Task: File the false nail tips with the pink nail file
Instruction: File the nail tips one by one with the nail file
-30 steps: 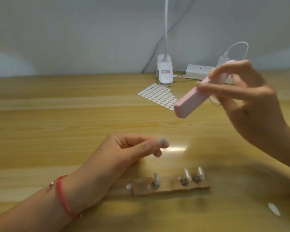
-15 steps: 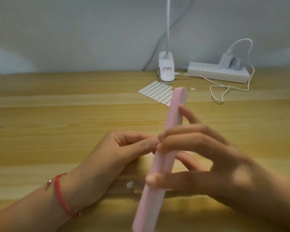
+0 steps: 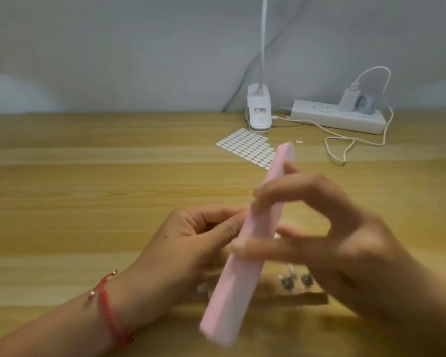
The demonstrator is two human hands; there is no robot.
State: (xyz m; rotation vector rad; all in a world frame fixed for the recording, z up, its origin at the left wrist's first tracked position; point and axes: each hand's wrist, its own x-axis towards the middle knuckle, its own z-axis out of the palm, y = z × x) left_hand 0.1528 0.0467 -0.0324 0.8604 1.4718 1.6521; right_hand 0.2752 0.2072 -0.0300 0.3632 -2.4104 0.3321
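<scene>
The right hand [image 3: 327, 243] holds the pink nail file [image 3: 245, 251] in its grip, slanted steeply above the wooden bench [image 3: 88, 191]; the left hand [image 3: 191, 243] pinches at the file's edge, its held item hidden; false nail tips [image 3: 291, 275] stand on a cardboard strip [image 3: 301, 297] beneath

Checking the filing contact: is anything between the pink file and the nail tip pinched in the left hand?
Nothing visible. The pink nail file, held by the right hand, lies against the left hand fingertips; the nail tip itself is hidden behind the file.
</scene>
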